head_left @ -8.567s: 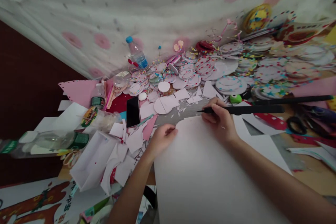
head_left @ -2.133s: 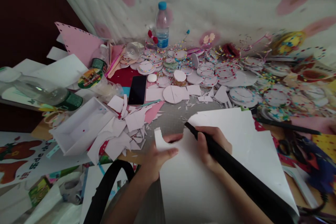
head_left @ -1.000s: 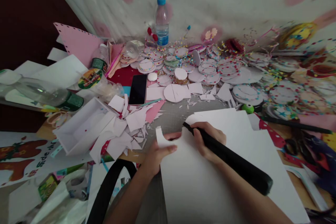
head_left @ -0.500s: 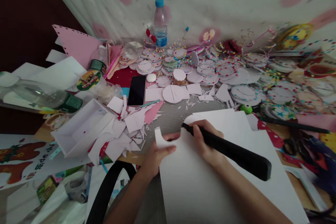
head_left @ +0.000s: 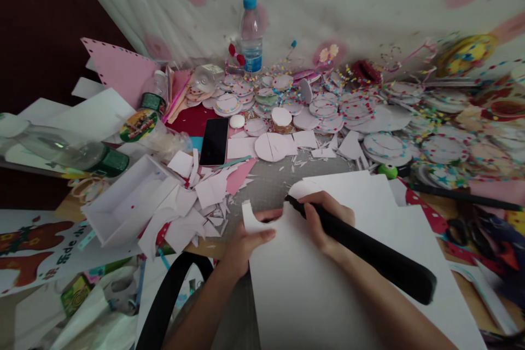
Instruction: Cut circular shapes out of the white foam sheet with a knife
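At the near edge of the counter, a white sheet (head_left: 303, 284) reaches toward the person, its cut edge facing the far side. The left hand (head_left: 241, 246) pinches it at a curved notch, thumb on top and the other fingers closed beneath, presumably to steady the edge being worked. The right hand (head_left: 328, 224) has its fingers wrapped around a thick black tool (head_left: 381, 254), gripped low like a pen, likely for fine control; its tip sits by the notch's right corner, though whether it touches cannot be told. Paper scraps (head_left: 211, 188) lie heaped to the left, perhaps pushed aside to free the grey mat (head_left: 268, 178), while decorated discs (head_left: 383, 145) are stacked along the far edge, seemingly out of the arms' way.
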### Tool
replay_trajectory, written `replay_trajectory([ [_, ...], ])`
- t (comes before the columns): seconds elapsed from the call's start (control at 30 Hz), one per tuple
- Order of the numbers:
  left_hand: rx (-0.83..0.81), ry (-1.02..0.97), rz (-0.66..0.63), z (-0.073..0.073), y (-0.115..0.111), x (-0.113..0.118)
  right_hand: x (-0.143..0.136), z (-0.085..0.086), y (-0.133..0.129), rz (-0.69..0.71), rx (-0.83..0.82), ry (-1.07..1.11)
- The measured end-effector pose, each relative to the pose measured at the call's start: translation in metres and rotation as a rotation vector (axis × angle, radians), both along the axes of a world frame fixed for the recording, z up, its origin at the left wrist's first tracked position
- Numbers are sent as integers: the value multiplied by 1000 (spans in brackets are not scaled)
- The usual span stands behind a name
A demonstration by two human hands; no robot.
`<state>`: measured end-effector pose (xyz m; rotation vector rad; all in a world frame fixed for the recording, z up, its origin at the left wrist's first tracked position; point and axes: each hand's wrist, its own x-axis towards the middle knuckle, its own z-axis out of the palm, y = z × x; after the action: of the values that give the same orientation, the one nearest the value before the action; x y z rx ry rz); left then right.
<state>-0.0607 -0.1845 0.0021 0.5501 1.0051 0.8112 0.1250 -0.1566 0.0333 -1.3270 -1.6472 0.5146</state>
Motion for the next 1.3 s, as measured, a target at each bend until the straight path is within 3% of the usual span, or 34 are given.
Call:
replay_trajectory([
  [0.23,-3,10,-8,-1,1,-1,3,2,0,27,3,-29],
  [0.43,1,35,-3,3,1,-1,9,5,8,141,25,-14],
  [1.13,16,80,-43,1,0,-2,28,-4,13,376,-17,-54],
  [1.23,15,66,-50,1,1,-2,30,-8,8,335,-74,13],
  [1.3,2,65,-52,1,2,-1,34,-14,5,197,-128,184],
])
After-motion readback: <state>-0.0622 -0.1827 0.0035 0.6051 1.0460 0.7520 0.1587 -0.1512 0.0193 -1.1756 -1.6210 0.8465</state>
